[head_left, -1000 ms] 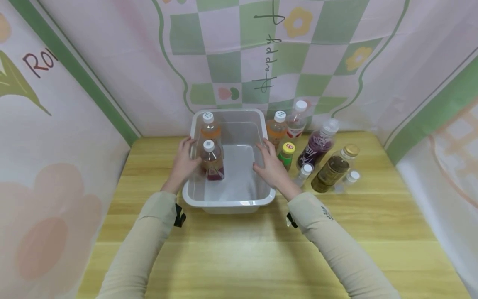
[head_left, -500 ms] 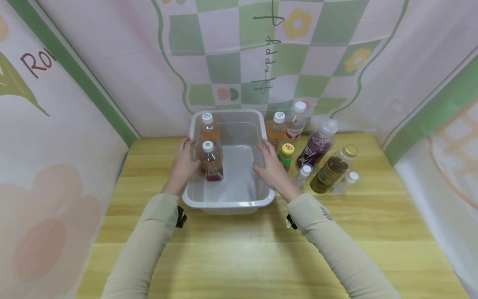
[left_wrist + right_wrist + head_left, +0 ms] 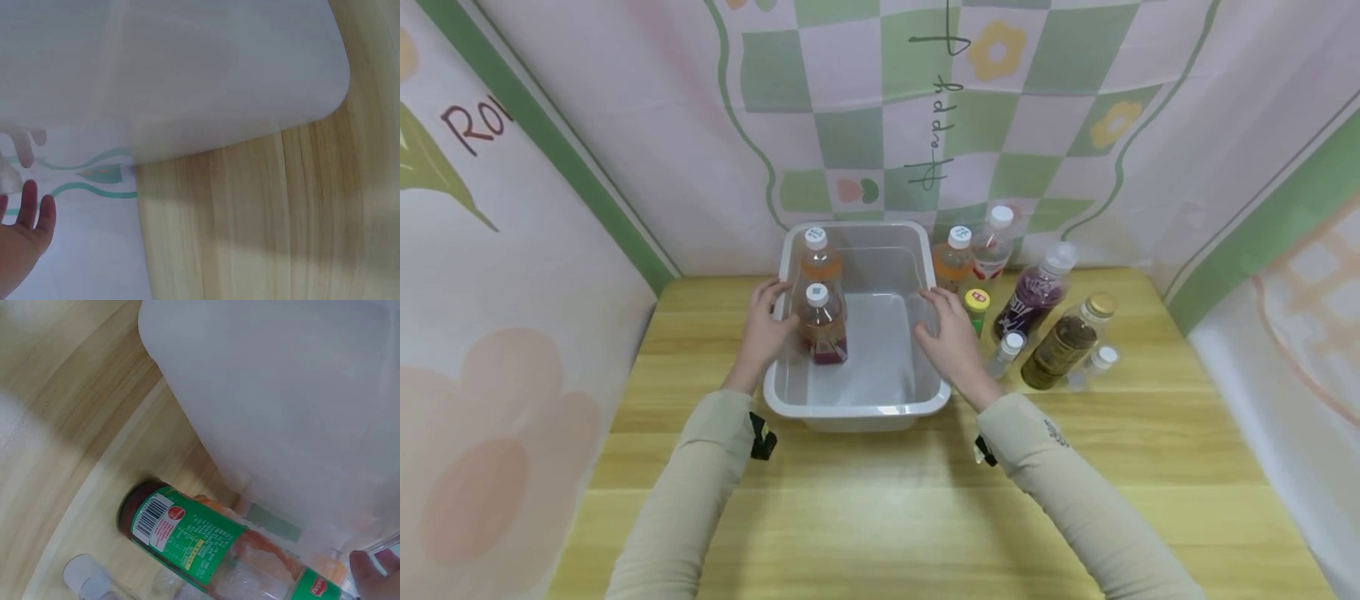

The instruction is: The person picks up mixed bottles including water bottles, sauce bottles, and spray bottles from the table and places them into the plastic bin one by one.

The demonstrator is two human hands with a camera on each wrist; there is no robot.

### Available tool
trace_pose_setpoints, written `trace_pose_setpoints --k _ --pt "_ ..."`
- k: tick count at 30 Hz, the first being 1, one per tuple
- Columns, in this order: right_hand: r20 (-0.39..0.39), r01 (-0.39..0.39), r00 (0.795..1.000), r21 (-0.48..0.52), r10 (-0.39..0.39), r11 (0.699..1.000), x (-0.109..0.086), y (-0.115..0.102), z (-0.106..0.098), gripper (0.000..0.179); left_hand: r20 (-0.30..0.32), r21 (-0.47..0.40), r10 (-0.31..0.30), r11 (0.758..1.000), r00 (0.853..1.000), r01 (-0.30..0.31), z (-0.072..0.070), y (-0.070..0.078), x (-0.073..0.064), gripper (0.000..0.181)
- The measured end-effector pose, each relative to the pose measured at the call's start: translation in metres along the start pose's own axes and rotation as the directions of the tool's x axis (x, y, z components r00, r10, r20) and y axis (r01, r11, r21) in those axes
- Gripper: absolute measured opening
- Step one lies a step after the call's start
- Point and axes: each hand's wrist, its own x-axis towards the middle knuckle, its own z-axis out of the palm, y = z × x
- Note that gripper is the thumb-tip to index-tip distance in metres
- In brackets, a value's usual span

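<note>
A translucent white plastic tub (image 3: pixel 857 411) stands on the wooden table. Inside it, along the left wall, two capped bottles are upright: one of orange drink (image 3: pixel 820 268) at the back, one of dark red drink (image 3: pixel 828 337) in front. My left hand (image 3: pixel 762 333) holds the left rim, thumb on the inner side and fingers along the outside. At the opposite rim my right hand (image 3: pixel 951 342) holds likewise, its thumb over the inside. Just past the right fingers is a yellow-capped, green-labelled bottle (image 3: pixel 977 307), partly hidden by that hand. The right wrist view shows its green label (image 3: pixel 194 534) close beside the tub.
Right of the tub stand another orange drink bottle (image 3: pixel 952 265), a clear bottle with a red-and-white label (image 3: pixel 990 254), a purple drink bottle (image 3: pixel 1032 297), a gold-capped bottle (image 3: pixel 1062 346) and two small white-capped bottles. A patterned curtain (image 3: pixel 850 133) hangs behind the table (image 3: pixel 865 517).
My right fingers have drawn closer together and lower at the rim, covering more of the green-labelled bottle. My left hand has barely shifted. The tub and bottles stay in place.
</note>
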Motion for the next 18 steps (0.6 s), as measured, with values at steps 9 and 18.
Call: trace_pose_setpoints --k 9,18 --pt "0.023 0.008 1.000 -0.062 -0.007 0.998 -0.002 -0.003 -0.002 0.049 0.018 -0.044 -0.026 0.999 0.999 0.027 0.000 0.000 0.000 0.062" --pt "0.059 0.059 0.997 -0.118 -0.053 0.991 0.001 -0.006 -0.016 0.046 0.014 -0.029 -0.012 0.999 1.000 0.013 -0.001 0.000 -0.001 0.062"
